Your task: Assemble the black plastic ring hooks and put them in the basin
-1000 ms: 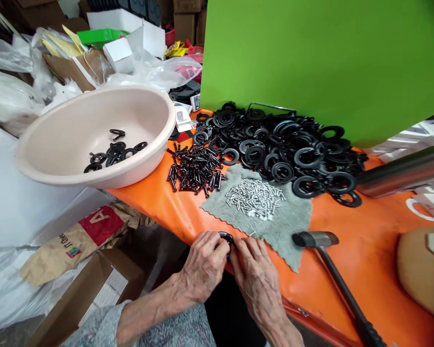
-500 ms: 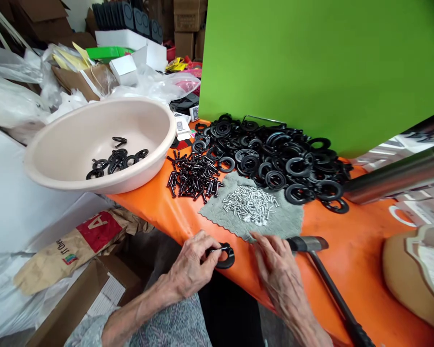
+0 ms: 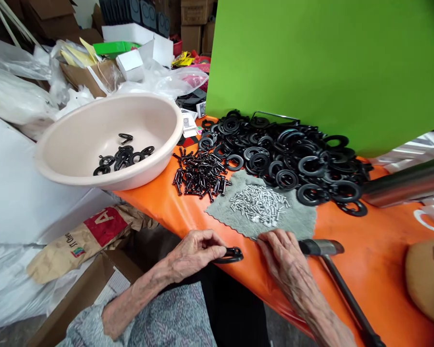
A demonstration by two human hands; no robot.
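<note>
Near the table's front edge, my left hand [image 3: 198, 250] pinches a black plastic ring [image 3: 232, 255] between thumb and fingers; the ring is tilted and seen nearly edge-on. My right hand [image 3: 282, 253] is at the front edge of the grey-green cloth [image 3: 224, 207], fingers bent and drawn together, their tips pointing down. What those fingers hold, if anything, is hidden. On the cloth lies a heap of small silver rivets [image 3: 260, 202]. Right beside my right hand is a hammer [image 3: 323, 247], its dark handle running toward the lower right.
Behind the cloth spreads a big pile of black rings [image 3: 285, 154], with black pin-like parts [image 3: 200, 173] to its left. A beige basin [image 3: 68, 178] holds several black pieces. A green panel [image 3: 311, 62] stands behind, a metal cylinder [image 3: 412, 180] at right, all around the orange tabletop [image 3: 376, 260].
My left hand has turned the black ring from facing up to nearly edge-on. My right fingers have drawn in closer together at the cloth's edge. The whole view has shifted slightly.
</note>
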